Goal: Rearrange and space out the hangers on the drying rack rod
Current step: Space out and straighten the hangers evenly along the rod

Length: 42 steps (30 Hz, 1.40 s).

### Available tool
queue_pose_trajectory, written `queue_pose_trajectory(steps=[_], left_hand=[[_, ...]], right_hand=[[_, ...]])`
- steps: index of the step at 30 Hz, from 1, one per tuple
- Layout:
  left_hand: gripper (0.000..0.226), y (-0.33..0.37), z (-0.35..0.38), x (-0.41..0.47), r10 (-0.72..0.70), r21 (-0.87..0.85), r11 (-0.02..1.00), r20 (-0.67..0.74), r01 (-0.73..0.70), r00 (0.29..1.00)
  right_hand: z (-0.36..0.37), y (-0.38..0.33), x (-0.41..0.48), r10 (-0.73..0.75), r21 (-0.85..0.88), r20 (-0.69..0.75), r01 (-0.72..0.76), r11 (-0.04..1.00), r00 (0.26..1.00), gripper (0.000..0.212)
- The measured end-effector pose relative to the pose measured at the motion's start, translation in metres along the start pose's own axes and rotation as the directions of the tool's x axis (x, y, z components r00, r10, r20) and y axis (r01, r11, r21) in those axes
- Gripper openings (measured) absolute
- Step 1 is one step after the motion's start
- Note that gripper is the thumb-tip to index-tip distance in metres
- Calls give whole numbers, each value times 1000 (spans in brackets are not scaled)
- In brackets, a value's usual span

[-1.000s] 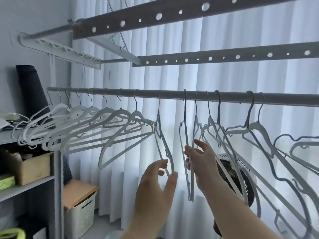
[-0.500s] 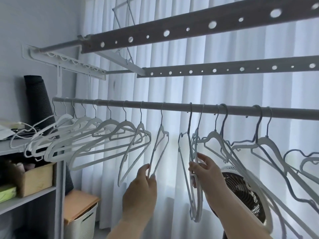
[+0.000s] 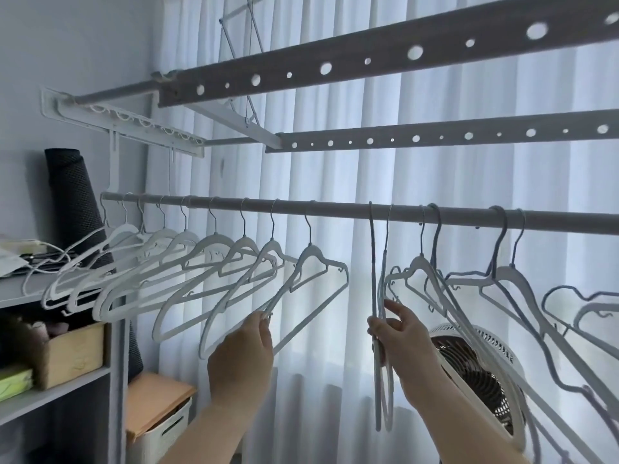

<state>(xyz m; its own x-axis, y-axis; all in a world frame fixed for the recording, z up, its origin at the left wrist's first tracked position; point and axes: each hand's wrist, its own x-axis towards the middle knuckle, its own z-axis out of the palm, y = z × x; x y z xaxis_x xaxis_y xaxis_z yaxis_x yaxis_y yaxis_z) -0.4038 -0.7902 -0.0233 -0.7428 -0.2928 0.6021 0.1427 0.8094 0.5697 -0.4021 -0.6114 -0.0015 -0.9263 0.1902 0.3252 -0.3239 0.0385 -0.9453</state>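
The white hanger [image 3: 311,256] has swung left along the rod [image 3: 335,208]. Our raised left hand [image 3: 241,356] pinches its lower bar in a fingertip grip. Our right hand [image 3: 402,333], also raised, clasps two edge-on hangers [image 3: 372,283] mid-rod.

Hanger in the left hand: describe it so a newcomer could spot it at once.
Follow the grey rod to the fan of white hangers on its left half. The last white hanger, at that fan's right end, is yours; the left hand pinches its lower tip. Unlike its neighbours, it has bare rod on its right, up to the two edge-on hangers the right hand holds.
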Motion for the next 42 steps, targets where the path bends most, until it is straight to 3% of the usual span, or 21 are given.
queue_pose_trajectory(steps=[21, 25, 28, 30, 33, 36, 39, 42], left_hand=[[37, -7, 3, -1, 58, 33, 998, 10, -58, 998], [37, -6, -4, 0, 46, -85, 995, 20, -44, 999], [43, -9, -8, 2, 84, -153, 984, -46, -90, 995], [51, -12, -8, 4, 176, -119, 973, -174, -198, 969], [54, -5, -11, -1, 261, -263, 904, -286, -337, 922], [50, 12, -17, -11, 304, -438, 822, -205, -365, 930], [34, 21, -13, -22, 358, -412, 836, -89, -362, 929], [31, 27, -6, -26, 305, -441, 867, 98, -234, 947]], right_hand=[[8, 2, -2, -16, -15, -26, 15, 1000, 1000, 44], [8, 0, -3, -16, -4, -25, 16, 1000, 1000, 44], [11, 0, -2, -25, -5, -45, 25, 1000, 999, 42], [14, 0, -2, -30, -15, -58, 29, 999, 998, 40], [21, -1, -2, -31, -22, -56, 30, 999, 998, 40], [25, -2, -1, -23, -58, -55, 20, 998, 998, 40], [27, -5, -1, -23, -94, -48, 18, 995, 999, 40], [28, -6, -2, -10, -110, -36, 6, 994, 999, 41]])
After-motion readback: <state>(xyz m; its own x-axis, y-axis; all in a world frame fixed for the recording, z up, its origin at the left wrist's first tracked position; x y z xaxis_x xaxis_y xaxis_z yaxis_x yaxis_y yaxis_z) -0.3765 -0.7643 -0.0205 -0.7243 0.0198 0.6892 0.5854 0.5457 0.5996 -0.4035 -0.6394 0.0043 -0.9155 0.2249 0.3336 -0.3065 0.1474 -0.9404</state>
